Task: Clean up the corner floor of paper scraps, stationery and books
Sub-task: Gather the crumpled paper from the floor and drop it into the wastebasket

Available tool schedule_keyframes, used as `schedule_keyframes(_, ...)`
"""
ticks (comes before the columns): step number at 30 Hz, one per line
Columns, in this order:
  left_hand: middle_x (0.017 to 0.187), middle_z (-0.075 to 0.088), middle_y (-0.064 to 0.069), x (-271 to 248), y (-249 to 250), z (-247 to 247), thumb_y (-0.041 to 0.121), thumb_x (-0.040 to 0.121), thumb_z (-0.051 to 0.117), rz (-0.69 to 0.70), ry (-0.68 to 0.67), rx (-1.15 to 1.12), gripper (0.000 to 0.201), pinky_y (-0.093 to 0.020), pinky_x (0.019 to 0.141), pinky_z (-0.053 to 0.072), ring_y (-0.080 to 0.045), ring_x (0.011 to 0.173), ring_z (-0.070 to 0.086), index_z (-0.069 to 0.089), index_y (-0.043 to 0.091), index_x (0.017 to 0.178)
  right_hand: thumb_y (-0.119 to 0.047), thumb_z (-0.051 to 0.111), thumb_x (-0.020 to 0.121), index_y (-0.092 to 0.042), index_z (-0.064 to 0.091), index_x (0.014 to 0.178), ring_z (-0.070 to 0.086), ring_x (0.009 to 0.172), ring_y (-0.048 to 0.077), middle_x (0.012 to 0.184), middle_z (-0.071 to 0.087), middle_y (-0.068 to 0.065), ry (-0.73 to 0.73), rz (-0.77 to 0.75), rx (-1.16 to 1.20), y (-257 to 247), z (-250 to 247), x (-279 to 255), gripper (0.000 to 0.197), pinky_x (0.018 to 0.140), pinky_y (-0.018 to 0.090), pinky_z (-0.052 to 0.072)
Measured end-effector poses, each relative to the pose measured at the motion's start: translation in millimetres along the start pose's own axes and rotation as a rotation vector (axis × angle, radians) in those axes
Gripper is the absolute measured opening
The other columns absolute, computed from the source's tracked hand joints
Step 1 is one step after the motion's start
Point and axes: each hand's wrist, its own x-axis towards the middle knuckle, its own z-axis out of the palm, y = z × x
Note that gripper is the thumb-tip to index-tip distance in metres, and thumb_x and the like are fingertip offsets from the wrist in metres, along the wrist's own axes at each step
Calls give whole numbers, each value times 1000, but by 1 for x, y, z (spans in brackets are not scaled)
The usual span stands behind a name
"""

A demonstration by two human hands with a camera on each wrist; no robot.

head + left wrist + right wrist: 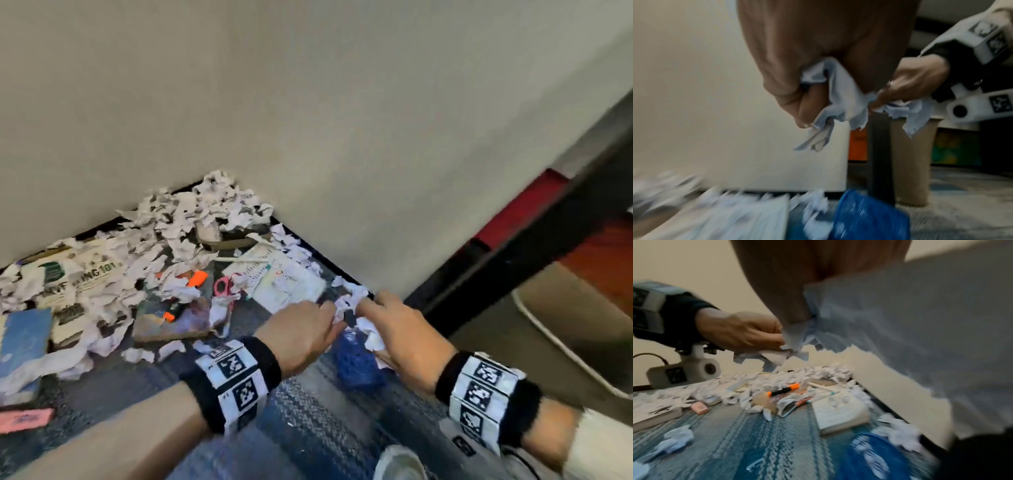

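Both hands bunched over the blue basket (358, 365): left hand (301, 334) and right hand (397, 329) fingers curled round paper scraps (349, 303), prob. to drop in w/o spilling; books (289, 279), orange marker (197, 278) beyond basket on floor.

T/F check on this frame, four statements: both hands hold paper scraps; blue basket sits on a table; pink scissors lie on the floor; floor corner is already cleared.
1. Both the left hand and the right hand hold paper scraps. True.
2. The blue basket sits on a table. False: it sits on the carpet below the hands.
3. Pink scissors lie on the floor. True.
4. The corner is cleared. False: a scrap pile, books and markers remain.
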Motion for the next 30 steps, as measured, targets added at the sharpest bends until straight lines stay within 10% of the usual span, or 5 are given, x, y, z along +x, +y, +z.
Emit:
schedule_keyframes(9,98,65,-12,59,211,-19,45,102,33,480,162,43,37,-45,73,47,-35,88,60,51,14,104,-28,48,83,-34,30,87,37,70,12,85,34,-7,415,152,-16,108,-63,-174,20,61,27,31)
schedule_keyframes(14,95,65,-14,117,291,-6,45,102,34,420,276,-49,38,-38,67,42,-37,86,61,54,13,105,-23,47,83,-31,40,87,43,69,2,77,46,-5,771,279,73,189,-85,-209,11,63,11,34)
schedule_keyframes(19,101,66,-20,182,318,8,43,102,35,149,336,-172,41,-39,77,45,-40,95,62,55,7,105,-28,56,92,-17,47,111,48,87,21,107,53,11,929,573,272,256,-91,-183,23,69,18,27)
schedule_keyframes(26,151,39,-16,210,332,43,46,103,25,-94,-8,-265,57,-35,111,29,-31,138,38,36,9,147,-59,65,77,-19,28,146,36,134,34,148,31,14,308,653,292,301,-56,-173,87,109,38,33)
schedule_keyframes(30,119,66,-17,209,320,37,25,94,48,-81,144,-82,31,-36,97,48,-36,113,60,69,15,115,-32,68,85,-14,42,137,37,131,35,141,33,15,529,655,180,309,-44,-192,61,109,40,35)
